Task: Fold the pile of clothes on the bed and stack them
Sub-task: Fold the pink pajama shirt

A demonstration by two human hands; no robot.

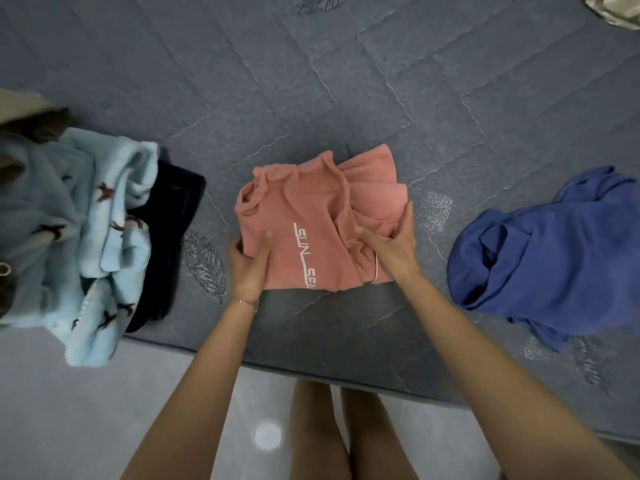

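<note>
A pink shirt with white lettering lies partly folded on the grey quilted bed, near its front edge. My left hand grips the shirt's left side, thumb on top and fingers underneath. My right hand holds the bunched fabric on its right side, fingers spread over the folds. To the left sits a pile of clothes: a light blue printed fleece over a dark navy garment. A crumpled blue garment lies to the right.
The bed's front edge runs below my arms, with pale floor and my legs beneath it. A cream cloth shows at the far right corner. A beige and brown item tops the left pile.
</note>
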